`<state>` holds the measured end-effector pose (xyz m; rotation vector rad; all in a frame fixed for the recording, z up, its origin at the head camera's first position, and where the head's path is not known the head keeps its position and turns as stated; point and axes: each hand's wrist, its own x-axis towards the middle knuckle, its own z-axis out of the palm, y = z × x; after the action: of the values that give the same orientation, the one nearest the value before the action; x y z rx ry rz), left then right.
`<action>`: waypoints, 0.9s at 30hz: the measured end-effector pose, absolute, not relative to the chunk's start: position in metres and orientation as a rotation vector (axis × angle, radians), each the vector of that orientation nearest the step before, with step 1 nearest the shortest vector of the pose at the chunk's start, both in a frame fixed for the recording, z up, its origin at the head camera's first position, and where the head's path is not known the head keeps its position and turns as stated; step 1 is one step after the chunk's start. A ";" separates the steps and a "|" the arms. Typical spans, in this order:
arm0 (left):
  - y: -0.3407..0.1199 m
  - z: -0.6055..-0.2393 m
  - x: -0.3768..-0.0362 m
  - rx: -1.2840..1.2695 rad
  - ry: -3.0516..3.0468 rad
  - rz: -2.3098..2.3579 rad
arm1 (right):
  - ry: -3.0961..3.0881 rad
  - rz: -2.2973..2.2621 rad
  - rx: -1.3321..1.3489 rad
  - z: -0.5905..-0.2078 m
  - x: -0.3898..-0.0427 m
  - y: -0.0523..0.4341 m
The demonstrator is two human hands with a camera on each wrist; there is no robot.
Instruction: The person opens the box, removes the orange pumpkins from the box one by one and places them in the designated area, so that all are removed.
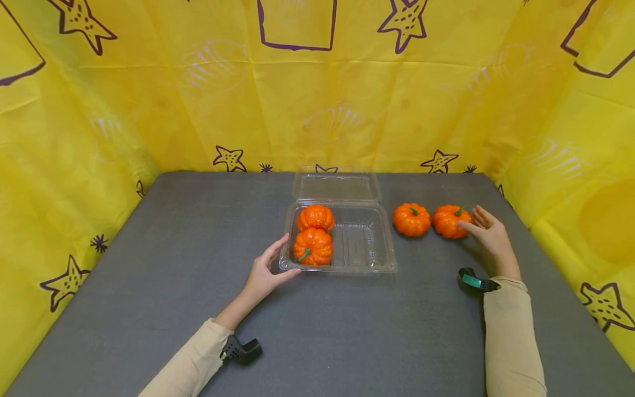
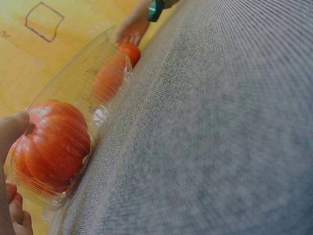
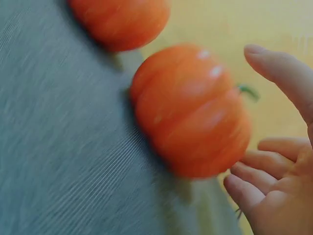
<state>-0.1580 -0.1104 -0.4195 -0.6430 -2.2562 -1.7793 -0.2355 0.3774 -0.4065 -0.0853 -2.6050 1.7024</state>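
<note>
A clear plastic clamshell container (image 1: pixel 354 267) sits on the table with its lid (image 1: pixel 337 187) folded back. Two orange toy pumpkins, a rear one (image 1: pixel 316 218) and a front one (image 1: pixel 313 247), lie in its left half. My left hand (image 1: pixel 263 274) holds the container's front left corner, thumb along the front and fingers at the left side. To the right of the container are two more pumpkins, a nearer one (image 1: pixel 412 219) and an outer one (image 1: pixel 448 221). Around the right side of the outer pumpkin (image 3: pixel 190 112), my right hand (image 1: pixel 491 238) is spread, thumb and fingers apart; in the right wrist view it does not grip it.
A grey table (image 1: pixel 377 331) spreads out under everything. Yellow cloth (image 1: pixel 208 110) printed with starfish and fish hangs along its back and both sides. The lid's back edge lies near the table's rear edge.
</note>
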 end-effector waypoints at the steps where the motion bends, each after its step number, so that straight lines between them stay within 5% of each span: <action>1: -0.110 -0.420 -0.158 -0.643 -2.256 -1.780 | -2.582 1.707 -0.071 -0.403 -0.236 0.377; 27: -0.112 -0.425 -0.161 -0.693 -2.204 -1.780 | -2.007 1.820 0.520 -0.329 -0.218 0.297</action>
<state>-0.1614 -0.1121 -0.4246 -0.6931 -2.2039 -1.7804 -0.2185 0.2971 -0.3288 0.5204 -2.0069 1.8197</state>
